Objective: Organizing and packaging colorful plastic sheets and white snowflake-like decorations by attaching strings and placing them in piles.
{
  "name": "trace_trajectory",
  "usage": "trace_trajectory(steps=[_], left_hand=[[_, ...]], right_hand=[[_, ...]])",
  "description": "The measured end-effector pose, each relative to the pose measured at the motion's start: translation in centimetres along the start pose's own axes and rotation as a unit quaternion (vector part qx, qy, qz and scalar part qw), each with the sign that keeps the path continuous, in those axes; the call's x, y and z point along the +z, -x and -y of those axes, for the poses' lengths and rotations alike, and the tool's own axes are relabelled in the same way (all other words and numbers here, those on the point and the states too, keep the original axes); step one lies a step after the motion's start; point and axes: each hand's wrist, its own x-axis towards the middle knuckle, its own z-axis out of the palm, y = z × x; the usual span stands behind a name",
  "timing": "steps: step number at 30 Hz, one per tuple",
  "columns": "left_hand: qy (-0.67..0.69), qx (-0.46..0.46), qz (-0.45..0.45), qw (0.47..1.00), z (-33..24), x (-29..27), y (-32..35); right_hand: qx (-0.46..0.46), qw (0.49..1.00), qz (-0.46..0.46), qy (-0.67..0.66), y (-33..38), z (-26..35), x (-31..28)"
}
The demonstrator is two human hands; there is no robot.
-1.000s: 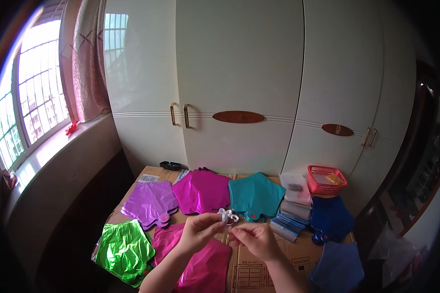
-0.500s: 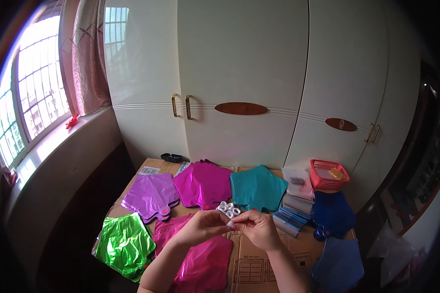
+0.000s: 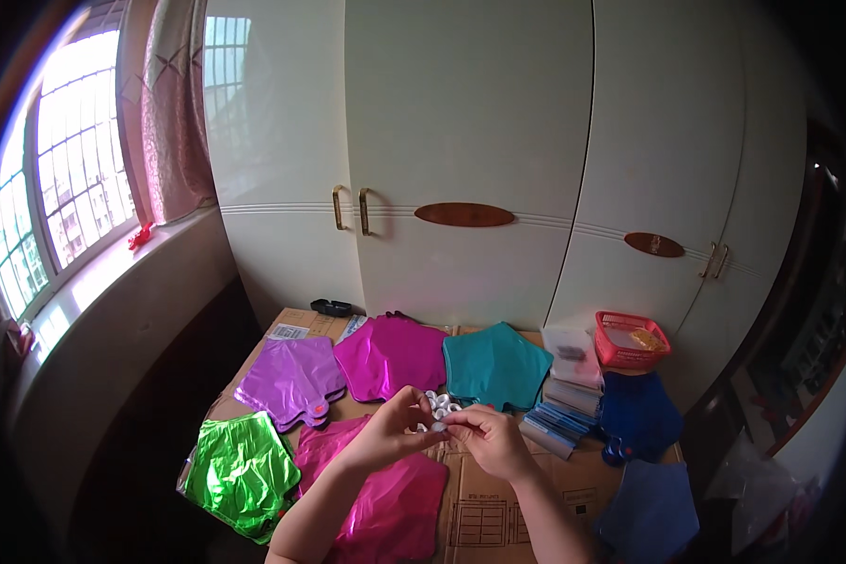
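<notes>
My right hand [image 3: 491,440] is closed in a pinch, its fingertips on a small whitish piece [image 3: 439,427] too small to name. Close beside it, my left hand [image 3: 390,434] has its thumb stretched toward that piece, while the bent forefinger stands apart from the thumb. Just beyond the fingers lies a cluster of small white rings [image 3: 442,402], partly hidden by my hands. Under my left forearm is a shiny pink foil stack [image 3: 385,512]. A teal foil stack [image 3: 498,365] and a magenta one [image 3: 390,355] lie farther back.
Cardboard [image 3: 484,479] covers the table. Lilac [image 3: 289,378] and green foil stacks [image 3: 240,475] lie left. On the right are blue striped packets [image 3: 561,428], dark blue foil [image 3: 641,414], greyish-blue foil [image 3: 650,512] and a red basket [image 3: 633,343]. White cabinets [image 3: 470,122] stand behind.
My left forefinger has lifted up and away from its thumb, opening a gap between them. The right hand has stayed almost in place, pinching.
</notes>
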Motion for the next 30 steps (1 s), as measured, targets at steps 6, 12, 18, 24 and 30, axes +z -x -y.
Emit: trace_trajectory(steps=[6, 12, 18, 24, 30], left_hand=[[-0.197, 0.086, -0.128, 0.968, 0.5, -0.6, -0.1], [-0.293, 0.103, -0.204, 0.929, -1.6, -1.4, 0.2], [-0.248, 0.137, -0.218, 0.934, -2.7, -2.7, 0.8], [-0.242, 0.139, -0.215, 0.936, -3.2, -3.2, 1.3], [-0.154, 0.112, -0.192, 0.963, -4.0, -2.5, 1.8]], right_hand=[[0.000, 0.998, -0.040, 0.052, -0.3, -0.2, 0.5], [0.083, 0.981, -0.017, 0.174, -0.7, -4.5, 1.5], [0.091, 0.940, -0.017, 0.329, -0.6, -13.8, 4.5], [0.089, 0.931, -0.035, 0.353, -1.2, -15.6, 6.2], [0.040, 0.903, 0.011, 0.427, -0.9, -14.2, 6.6]])
